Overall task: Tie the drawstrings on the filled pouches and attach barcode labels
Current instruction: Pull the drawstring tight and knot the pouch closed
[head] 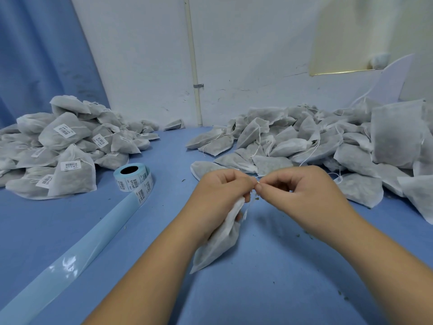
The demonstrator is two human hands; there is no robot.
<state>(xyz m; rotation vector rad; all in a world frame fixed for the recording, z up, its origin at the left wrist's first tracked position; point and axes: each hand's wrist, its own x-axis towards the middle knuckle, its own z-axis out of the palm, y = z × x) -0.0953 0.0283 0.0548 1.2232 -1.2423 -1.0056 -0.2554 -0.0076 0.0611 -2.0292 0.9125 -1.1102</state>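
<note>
A white filled pouch (218, 245) hangs from my left hand (220, 191), which grips its gathered neck above the blue table (269, 277). My right hand (297, 188) pinches the thin drawstring (257, 182) right beside my left fingertips, so the two hands touch at the pouch's top. A roll of barcode labels (133, 178) lies to the left, its pale blue backing strip (70, 249) trailing toward the near edge.
A heap of pouches with barcode labels (61, 146) lies at the left. A larger heap of unlabelled pouches with loose strings (328, 146) fills the right. Small herb crumbs dot the table. A white wall with a pipe (195, 66) stands behind.
</note>
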